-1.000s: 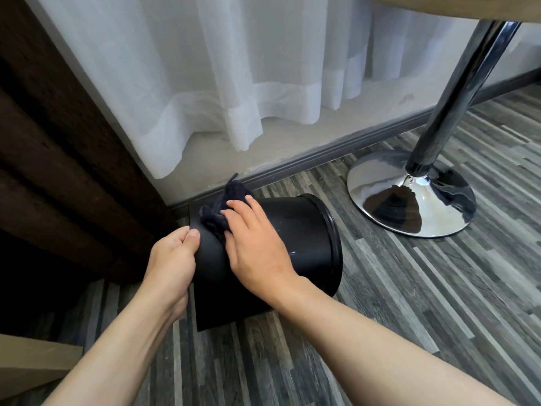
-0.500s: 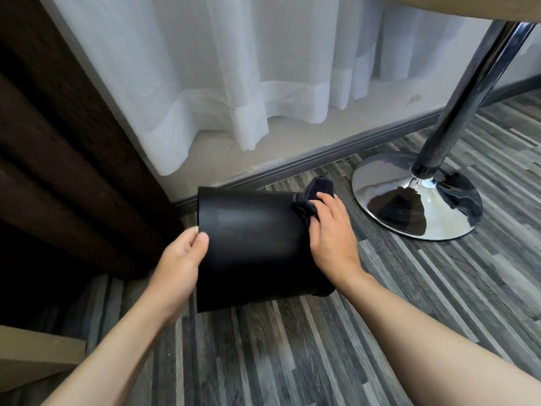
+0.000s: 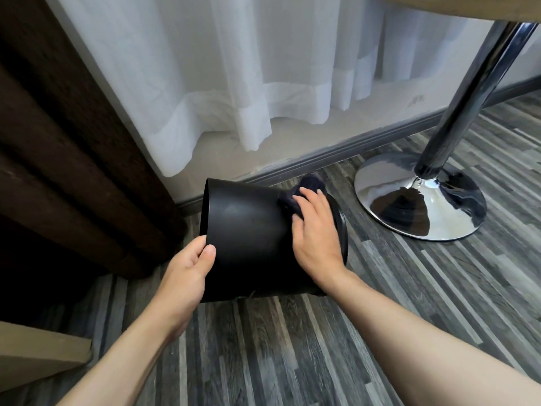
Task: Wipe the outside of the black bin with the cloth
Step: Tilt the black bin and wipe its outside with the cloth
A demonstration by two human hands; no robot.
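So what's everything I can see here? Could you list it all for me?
black bin: one, black, lying on its side on the floor, centre
cloth: one, dark navy, bunched against the bin's upper side near its rim
table base: one, shiny chrome disc on the floor, right
table pole: one, chrome, slanting up from the base
tabletop: one, tan, edge only, top right
sheer curtain: one, white, behind the bin
heavy curtain: one, dark brown, left
skirting board: one, grey, along the wall
floor: grey striped planks
left hand: one, gripping the bin's base edge
right hand: one, pressing the cloth onto the bin
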